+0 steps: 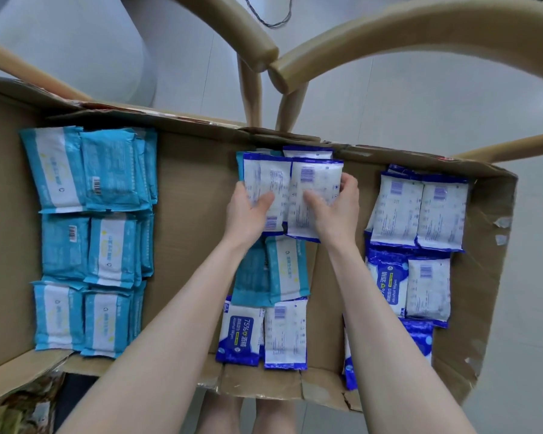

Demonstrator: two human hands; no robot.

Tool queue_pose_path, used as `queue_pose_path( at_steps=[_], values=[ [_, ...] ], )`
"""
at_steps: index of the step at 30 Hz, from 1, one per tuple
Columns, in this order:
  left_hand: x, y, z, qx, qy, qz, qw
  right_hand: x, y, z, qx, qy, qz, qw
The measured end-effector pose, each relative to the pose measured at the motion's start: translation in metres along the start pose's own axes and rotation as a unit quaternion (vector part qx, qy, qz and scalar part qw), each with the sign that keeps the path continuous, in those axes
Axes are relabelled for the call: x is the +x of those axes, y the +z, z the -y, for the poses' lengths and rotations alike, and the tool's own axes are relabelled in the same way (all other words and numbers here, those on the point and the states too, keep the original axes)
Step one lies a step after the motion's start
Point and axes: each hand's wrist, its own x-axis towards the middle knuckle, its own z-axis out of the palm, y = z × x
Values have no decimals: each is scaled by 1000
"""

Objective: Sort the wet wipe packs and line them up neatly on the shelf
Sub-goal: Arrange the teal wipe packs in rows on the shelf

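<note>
As the person reaches across the cardboard box (195, 189) from its near edge, the left hand (248, 214) and right hand (339, 211) each clasp a dark-blue pack, left pack (271, 183) touching right pack (315, 183) at the box's far middle, long axes pointing away, matching stacks (417, 211) at its right end, nearer the right hand.

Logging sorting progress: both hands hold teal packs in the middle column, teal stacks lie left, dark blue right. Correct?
No: in the head view the left hand and right hand hold dark blue-and-white packs, not teal. The rest is right.
</note>
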Motion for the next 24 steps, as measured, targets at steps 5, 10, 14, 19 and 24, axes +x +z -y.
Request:
queue_pose_path(
  at_steps=[5,10,14,19,24],
  values=[
    [6,-7,-5,-86,-45,41,994,12,-6,-2,65,81,66,992],
    [9,-10,-7,-147,-94,48,983,8,-27,-13,217,122,29,968],
    [5,-2,-10,-121,-73,77,987,8,-38,-21,216,121,61,967],
    [8,16,-18,-27,-37,54,998,12,-36,-15,206,108,71,970],
    [11,17,-26,-61,-92,108,988,10,-39,-18,210,92,78,970]
  ],
)
